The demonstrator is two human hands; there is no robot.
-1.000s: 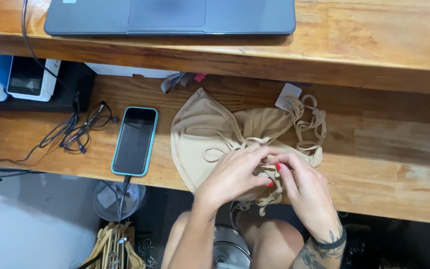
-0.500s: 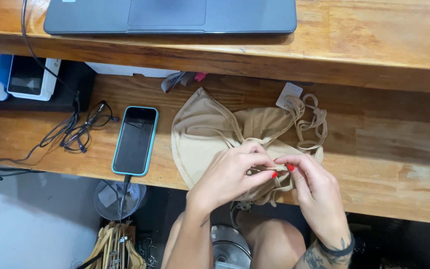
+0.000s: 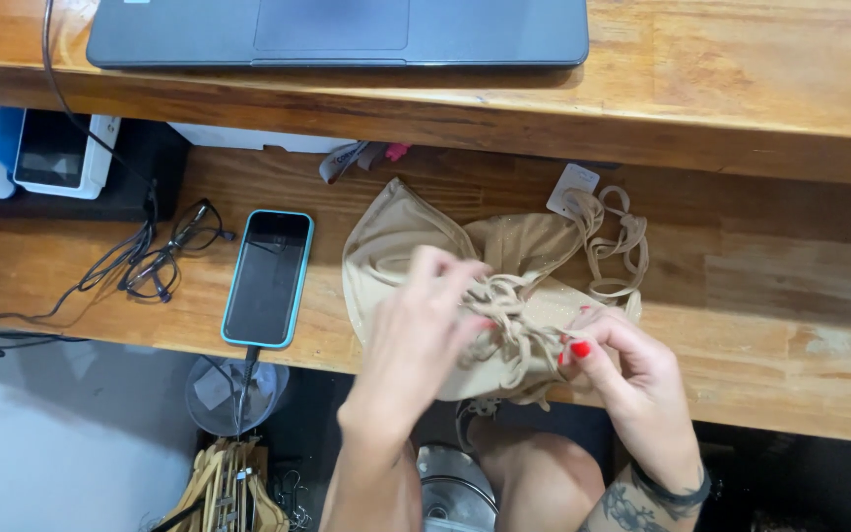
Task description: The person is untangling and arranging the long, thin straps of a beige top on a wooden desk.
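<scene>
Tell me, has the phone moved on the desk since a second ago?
No. The phone lies in the same spot, between the eyeglasses and the beige garment.

Matt beige cloth garment [image 3: 396, 246], glossy wooden shelf [image 3: 770, 286]

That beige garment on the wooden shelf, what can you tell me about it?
The beige garment looks like thin, stretchy fabric with faint sparkles and long narrow straps. It lies crumpled on the lower wooden shelf, its near edge hanging slightly over the front. A white tag sits at its far corner, beside looped straps. The left hand and right hand both work tangled straps at its middle. A phone lies apart to its left.
</scene>
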